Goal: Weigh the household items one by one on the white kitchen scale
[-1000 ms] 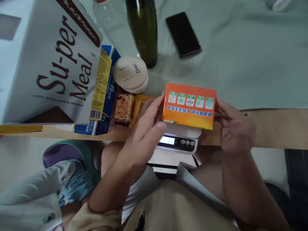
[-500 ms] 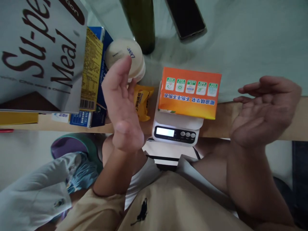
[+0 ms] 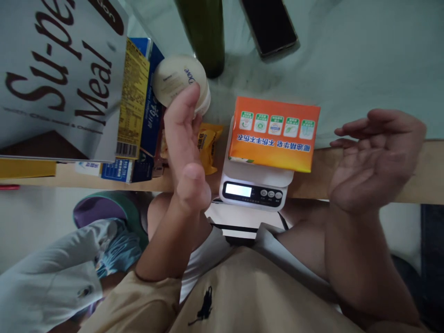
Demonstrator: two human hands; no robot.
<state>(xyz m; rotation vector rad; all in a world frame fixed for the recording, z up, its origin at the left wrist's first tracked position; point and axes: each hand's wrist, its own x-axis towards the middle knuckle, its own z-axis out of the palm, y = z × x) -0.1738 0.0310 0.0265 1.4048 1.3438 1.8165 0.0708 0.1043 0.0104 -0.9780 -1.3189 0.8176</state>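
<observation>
A large grey box (image 3: 58,78) printed "Su-per Meal" leans at the far left of the table (image 3: 364,69), with a yellow-and-blue carton (image 3: 138,115) wedged against its edge. Near the middle, the orange box (image 3: 274,138) lies flat across the platform of the white kitchen scale (image 3: 255,185), overhanging it on both sides, with the scale's lit display facing the person; the reading is too small to make out. Judging by this, the box is set down for weighing and nothing grips it, so the placing looks done and what is left appears to be taking the reading and lifting the box off. The right hand (image 3: 373,155) hangs open, palm up, well clear of the box on its right. The left hand (image 3: 185,152) is raised edge-on with fingers extended, empty, left of the scale and in front of the round cream jar (image 3: 178,83) and a yellow snack packet (image 3: 207,145). A dark green bottle (image 3: 204,32) and a black phone (image 3: 269,23) sit further back.
</observation>
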